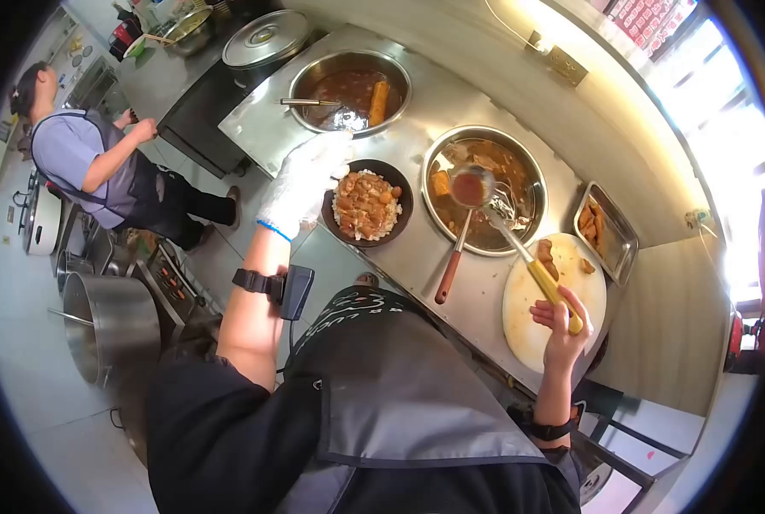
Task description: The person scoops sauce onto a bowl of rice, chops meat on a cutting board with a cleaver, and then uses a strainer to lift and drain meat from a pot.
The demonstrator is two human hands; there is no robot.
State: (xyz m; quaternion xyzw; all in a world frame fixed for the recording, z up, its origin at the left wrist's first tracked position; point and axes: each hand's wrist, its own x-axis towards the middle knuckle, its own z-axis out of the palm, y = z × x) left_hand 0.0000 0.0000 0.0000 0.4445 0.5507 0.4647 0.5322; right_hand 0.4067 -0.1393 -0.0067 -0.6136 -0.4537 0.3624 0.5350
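My left hand (310,171), in a clear plastic glove, grips the left rim of a dark bowl (406,216). White rice topped with chunks of brown meat (365,206) fills the bowl, which is level near the counter's edge. My bare right hand (564,321) is wrapped around the yellow handle of a ladle (543,278). Its metal shaft reaches over the right round pot (537,218) of brown broth. A ladle head with brown sauce (471,186) shows there. A second utensil with a red-brown handle (448,278) leans on this pot's near rim.
Another pot of broth (408,86) with a spoon (307,102) stands at the back left. To the right are a white cutting board (528,330) with meat pieces and a metal tray (624,248) of food. A co-worker (91,163) stands at the left, beyond a tall stockpot (125,317).
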